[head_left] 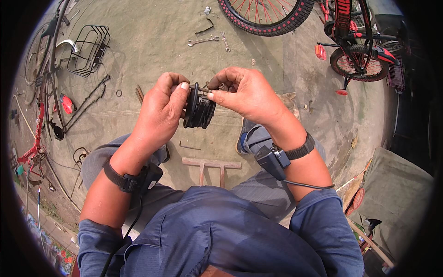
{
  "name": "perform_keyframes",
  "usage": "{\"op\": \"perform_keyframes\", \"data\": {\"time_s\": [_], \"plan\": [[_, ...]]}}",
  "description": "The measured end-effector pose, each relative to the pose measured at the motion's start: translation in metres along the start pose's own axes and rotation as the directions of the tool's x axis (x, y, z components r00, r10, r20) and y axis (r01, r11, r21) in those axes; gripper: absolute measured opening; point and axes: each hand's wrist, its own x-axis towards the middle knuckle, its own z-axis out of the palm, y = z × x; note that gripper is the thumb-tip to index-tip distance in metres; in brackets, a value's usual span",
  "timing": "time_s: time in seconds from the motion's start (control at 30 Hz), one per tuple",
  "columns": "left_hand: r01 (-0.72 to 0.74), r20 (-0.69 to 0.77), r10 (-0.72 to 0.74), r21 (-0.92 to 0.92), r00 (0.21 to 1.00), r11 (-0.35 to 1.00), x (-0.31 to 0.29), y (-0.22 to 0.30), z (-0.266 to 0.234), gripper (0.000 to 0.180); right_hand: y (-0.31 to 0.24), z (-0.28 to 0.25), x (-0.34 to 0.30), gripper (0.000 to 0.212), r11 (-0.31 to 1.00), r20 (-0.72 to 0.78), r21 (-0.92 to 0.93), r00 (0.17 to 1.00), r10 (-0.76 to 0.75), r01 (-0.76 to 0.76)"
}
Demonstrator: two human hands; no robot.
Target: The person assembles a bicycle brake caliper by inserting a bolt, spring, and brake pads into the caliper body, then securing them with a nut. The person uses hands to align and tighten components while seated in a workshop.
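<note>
Both of my hands meet in front of me over the ground. My left hand is closed, thumb and fingers pinching the rim side of a black round ribbed part with a wide flange. From the other side my right hand closes in a pinch at the upper edge of this part. Between the two thumbs runs a thin dark rod-like piece, partly covered by the fingers. The ribbed part hangs below the fingertips, its flange towards my left hand. Exactly what kind of part it is does not show.
Two wrenches lie beyond my hands. A black wire basket, a bicycle chain and a red bicycle frame are at left. A bicycle wheel stands at the top. A hex key and wooden stool are near my legs.
</note>
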Motion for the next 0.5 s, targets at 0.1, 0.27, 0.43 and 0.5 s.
{"op": "perform_keyframes", "data": {"time_s": [0.1,0.27,0.43,0.5], "plan": [[0.004,0.000,-0.004,0.011,1.000,1.000,-0.001,0.000,0.000,0.022,0.000,0.001,0.000,0.027,1.000,0.004,0.019,1.000,0.006,-0.006],[0.012,0.003,-0.012,-0.005,1.000,1.000,0.000,0.000,0.001,0.021,0.000,0.005,0.000,0.028,0.998,-0.014,0.056,1.000,0.027,-0.026],[0.009,0.016,-0.009,-0.013,1.000,1.000,-0.001,0.000,0.000,0.020,-0.003,0.010,-0.001,0.030,0.999,-0.051,-0.027,0.998,0.020,-0.022],[0.012,0.022,-0.011,-0.014,1.000,1.000,-0.001,0.001,0.001,0.020,-0.005,0.011,-0.001,0.030,0.998,-0.059,-0.050,0.998,0.030,-0.033]]}}
